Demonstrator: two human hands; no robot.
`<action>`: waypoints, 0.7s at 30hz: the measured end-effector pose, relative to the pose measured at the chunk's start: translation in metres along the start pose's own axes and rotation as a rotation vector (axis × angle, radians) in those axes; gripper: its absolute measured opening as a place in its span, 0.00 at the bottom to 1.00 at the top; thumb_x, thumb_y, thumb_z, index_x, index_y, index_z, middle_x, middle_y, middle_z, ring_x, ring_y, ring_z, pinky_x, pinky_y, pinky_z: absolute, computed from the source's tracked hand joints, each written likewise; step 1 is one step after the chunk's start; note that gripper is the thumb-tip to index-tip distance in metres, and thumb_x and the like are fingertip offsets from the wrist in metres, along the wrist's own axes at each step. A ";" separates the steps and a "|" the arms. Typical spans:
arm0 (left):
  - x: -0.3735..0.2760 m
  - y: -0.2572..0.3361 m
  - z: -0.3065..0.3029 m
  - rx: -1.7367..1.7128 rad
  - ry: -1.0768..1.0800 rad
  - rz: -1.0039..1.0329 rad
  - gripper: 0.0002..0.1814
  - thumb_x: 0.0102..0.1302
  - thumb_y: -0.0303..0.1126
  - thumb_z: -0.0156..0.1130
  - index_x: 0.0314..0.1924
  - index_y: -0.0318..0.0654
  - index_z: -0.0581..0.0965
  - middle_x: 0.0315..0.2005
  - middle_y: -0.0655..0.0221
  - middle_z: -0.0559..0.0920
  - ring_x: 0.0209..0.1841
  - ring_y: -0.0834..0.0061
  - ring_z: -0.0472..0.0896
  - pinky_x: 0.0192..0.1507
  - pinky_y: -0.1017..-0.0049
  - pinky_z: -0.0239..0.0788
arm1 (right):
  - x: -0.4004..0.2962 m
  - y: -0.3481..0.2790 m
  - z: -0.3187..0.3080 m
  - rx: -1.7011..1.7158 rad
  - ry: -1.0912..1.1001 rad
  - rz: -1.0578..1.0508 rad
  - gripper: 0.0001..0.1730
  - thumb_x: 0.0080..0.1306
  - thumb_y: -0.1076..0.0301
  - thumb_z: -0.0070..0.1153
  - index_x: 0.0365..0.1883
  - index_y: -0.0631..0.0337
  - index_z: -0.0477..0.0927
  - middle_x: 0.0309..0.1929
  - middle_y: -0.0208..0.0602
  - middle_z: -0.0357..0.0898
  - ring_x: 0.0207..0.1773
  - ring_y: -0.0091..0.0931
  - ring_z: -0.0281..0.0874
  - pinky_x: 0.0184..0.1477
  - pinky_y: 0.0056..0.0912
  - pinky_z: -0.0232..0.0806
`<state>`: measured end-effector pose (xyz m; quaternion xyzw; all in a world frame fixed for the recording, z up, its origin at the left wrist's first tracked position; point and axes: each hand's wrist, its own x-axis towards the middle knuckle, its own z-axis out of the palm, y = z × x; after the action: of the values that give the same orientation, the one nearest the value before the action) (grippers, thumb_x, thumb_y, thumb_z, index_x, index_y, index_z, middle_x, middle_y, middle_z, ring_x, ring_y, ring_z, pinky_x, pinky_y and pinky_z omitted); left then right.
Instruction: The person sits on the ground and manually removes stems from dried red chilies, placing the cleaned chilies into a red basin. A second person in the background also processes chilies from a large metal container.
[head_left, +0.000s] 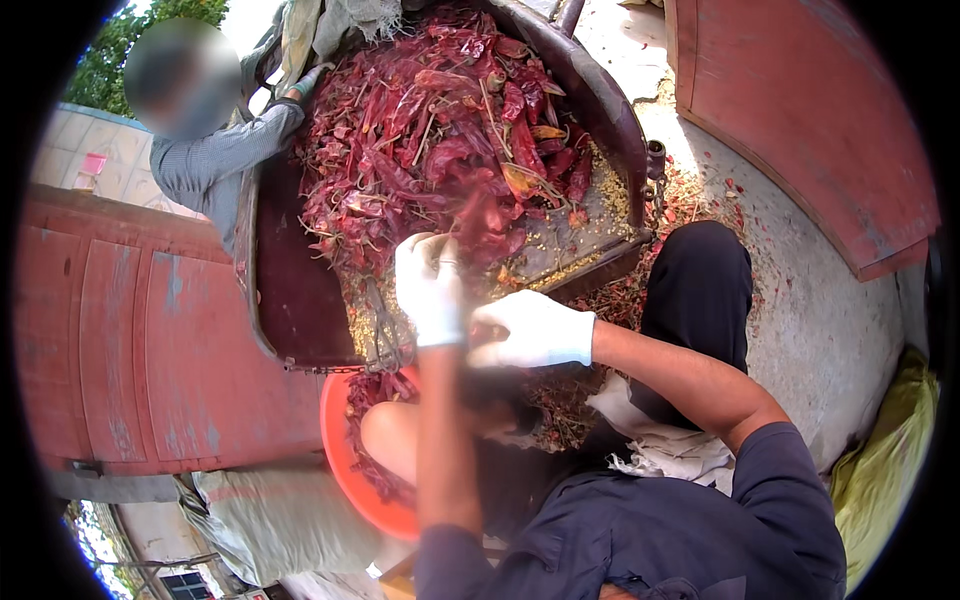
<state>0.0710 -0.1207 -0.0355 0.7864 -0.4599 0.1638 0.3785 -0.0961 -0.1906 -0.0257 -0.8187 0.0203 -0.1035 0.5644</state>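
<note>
My left hand (428, 288), in a white glove, is at the near edge of a heap of dried red chili peppers (405, 150). Its thumb and fingers are pinched, and a motion-blurred dried chili pepper (486, 217) extends from the fingertips. Just to the right and nearer my body is my right hand (531, 330), also gloved in white. Its fingers curl towards the thumb; blur hides whether anything is between them. The heap fills much of a dark metal cart bed (300, 300). Pale seeds (611, 187) are scattered over its floor.
Below the bed, an orange plastic basin (337, 442) contains more peppers, partly behind my knee. Pepper scraps (570, 405) litter the ground. Another person's gloved hand (309, 79) touches the heap's far left. Red doors (187, 322) stand on both sides; full sacks (277, 517) lie near me.
</note>
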 end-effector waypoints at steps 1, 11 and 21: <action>-0.003 -0.001 -0.004 -0.150 0.020 -0.125 0.10 0.69 0.32 0.68 0.45 0.33 0.83 0.37 0.68 0.84 0.38 0.75 0.81 0.45 0.74 0.73 | -0.002 -0.002 -0.004 -0.023 0.073 0.030 0.26 0.62 0.45 0.62 0.42 0.63 0.81 0.38 0.50 0.83 0.42 0.45 0.82 0.46 0.45 0.71; -0.037 0.033 -0.049 -0.593 -0.018 -0.582 0.13 0.73 0.28 0.62 0.52 0.28 0.81 0.42 0.66 0.84 0.42 0.82 0.80 0.45 0.80 0.74 | 0.007 0.010 0.013 -0.481 0.634 -0.101 0.21 0.64 0.57 0.64 0.56 0.44 0.81 0.35 0.36 0.83 0.33 0.36 0.84 0.34 0.38 0.75; -0.042 0.034 -0.041 -0.736 -0.044 -0.670 0.15 0.74 0.28 0.60 0.56 0.29 0.80 0.49 0.63 0.84 0.49 0.76 0.82 0.46 0.74 0.79 | 0.019 0.020 0.000 -0.321 0.630 0.002 0.17 0.66 0.54 0.62 0.46 0.55 0.78 0.39 0.42 0.77 0.41 0.43 0.81 0.42 0.44 0.73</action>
<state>0.0240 -0.0752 -0.0188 0.7086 -0.2170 -0.1567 0.6529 -0.0757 -0.2008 -0.0412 -0.8248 0.2104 -0.3461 0.3944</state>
